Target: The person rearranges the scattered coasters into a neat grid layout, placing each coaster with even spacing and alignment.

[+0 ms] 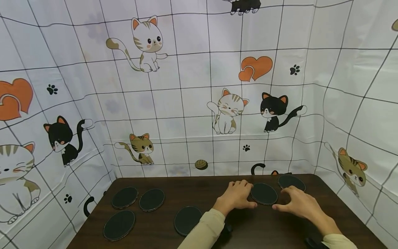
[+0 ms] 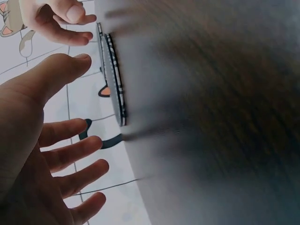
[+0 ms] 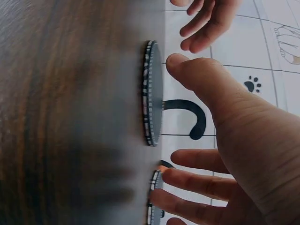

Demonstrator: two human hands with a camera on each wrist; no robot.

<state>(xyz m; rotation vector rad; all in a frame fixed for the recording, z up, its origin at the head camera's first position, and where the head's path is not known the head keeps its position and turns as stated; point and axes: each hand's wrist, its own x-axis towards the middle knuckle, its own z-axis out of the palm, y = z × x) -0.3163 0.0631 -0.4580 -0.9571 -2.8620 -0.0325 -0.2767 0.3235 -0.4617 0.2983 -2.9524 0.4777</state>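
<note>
A dark round coaster (image 1: pixel 264 194) lies flat on the brown table between my two hands. My left hand (image 1: pixel 235 197) hovers at its left side, thumb spread from the fingers and nothing held. On the other side is my right hand (image 1: pixel 300 204), also spread and holding nothing, its fingers near a second coaster (image 1: pixel 291 182) at the back right. In the left wrist view the nearer coaster (image 2: pixel 115 79) shows edge-on beyond the left hand (image 2: pixel 42 131). The right wrist view shows that coaster's patterned rim (image 3: pixel 149 93) beside the right hand (image 3: pixel 229 140).
Three more dark coasters lie at the table's left: one at the back left (image 1: pixel 125 197), one beside it (image 1: pixel 151 200) and one in front (image 1: pixel 119 225). Another coaster (image 1: pixel 188 220) sits left of my left forearm. A cat-print curtain (image 1: pixel 192 103) surrounds the brown table (image 1: pixel 155 235).
</note>
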